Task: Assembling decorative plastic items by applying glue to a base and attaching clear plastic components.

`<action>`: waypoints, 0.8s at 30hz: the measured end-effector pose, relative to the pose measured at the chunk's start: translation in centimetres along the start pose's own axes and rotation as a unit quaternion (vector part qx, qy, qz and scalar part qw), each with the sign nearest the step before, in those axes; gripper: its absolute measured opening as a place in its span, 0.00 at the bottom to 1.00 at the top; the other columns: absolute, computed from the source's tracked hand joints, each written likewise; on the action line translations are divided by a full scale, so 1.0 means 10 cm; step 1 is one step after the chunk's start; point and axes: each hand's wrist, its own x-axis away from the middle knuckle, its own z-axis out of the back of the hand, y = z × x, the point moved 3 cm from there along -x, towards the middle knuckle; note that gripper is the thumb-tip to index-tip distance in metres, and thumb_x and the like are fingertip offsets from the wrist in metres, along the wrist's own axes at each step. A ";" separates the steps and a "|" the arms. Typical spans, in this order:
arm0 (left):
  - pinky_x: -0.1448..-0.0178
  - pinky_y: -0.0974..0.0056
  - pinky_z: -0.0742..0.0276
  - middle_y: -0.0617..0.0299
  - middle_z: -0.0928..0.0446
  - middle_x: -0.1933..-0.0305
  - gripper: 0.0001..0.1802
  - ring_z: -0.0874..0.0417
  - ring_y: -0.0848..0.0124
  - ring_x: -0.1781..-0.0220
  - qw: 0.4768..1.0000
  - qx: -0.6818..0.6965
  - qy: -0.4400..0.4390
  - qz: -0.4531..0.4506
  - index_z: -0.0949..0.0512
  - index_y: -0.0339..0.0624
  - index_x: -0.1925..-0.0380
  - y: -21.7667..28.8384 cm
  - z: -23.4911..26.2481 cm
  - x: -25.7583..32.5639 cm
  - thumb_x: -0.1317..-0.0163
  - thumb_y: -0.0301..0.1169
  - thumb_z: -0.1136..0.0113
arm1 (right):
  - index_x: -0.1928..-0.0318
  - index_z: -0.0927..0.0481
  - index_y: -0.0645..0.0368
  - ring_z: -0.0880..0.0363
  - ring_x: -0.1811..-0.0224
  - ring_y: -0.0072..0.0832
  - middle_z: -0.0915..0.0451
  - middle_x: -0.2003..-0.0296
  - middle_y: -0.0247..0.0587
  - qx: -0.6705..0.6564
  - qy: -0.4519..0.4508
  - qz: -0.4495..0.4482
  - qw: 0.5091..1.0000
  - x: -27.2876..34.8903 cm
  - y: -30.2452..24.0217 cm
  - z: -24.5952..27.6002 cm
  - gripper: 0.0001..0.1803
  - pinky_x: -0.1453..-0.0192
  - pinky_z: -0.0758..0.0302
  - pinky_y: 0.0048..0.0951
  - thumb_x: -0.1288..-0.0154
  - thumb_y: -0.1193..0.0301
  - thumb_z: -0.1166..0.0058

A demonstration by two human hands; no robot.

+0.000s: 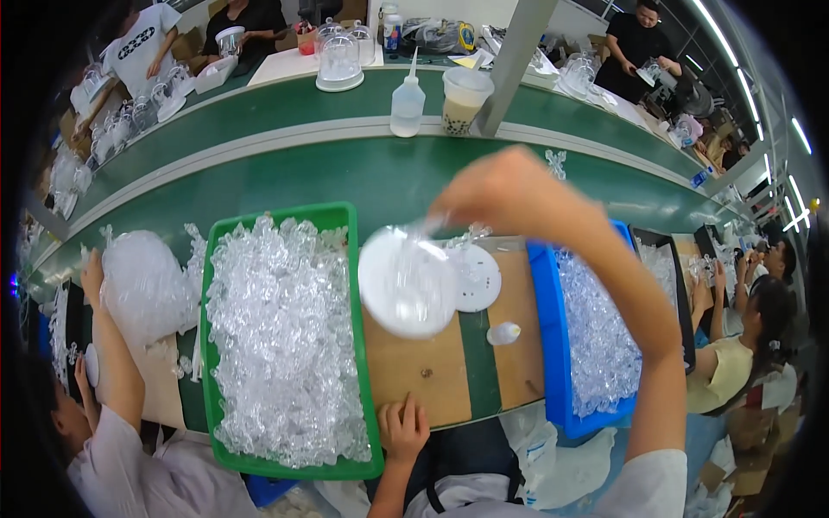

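Observation:
My right hand, blurred by motion, is closed at the top of a clear dome on a round white base, which hangs tilted above the cardboard mat. Behind it lies a flat white disc with small dark holes. My left hand rests at the mat's near edge beside the green bin, fingers laid out and holding nothing. A small dark bit lies on the mat just ahead of its fingertips. To the right stands a small white bottle with a pale cap.
A green bin full of clear plastic pieces stands at left, a blue bin of similar pieces at right. Across the bench are a squeeze bottle, a drink cup and a grey post. Co-workers sit on both sides.

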 end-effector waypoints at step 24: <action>0.55 0.59 0.27 0.60 0.26 0.67 0.15 0.25 0.61 0.61 0.997 -0.064 0.020 -0.024 0.19 0.42 0.62 0.07 0.02 -0.09 0.49 0.34 0.43 | 0.61 0.23 0.58 0.20 0.73 0.29 0.20 0.73 0.44 -0.001 0.238 -0.518 0.822 2.54 2.91 -0.46 0.12 0.65 0.25 0.26 0.44 0.67 0.43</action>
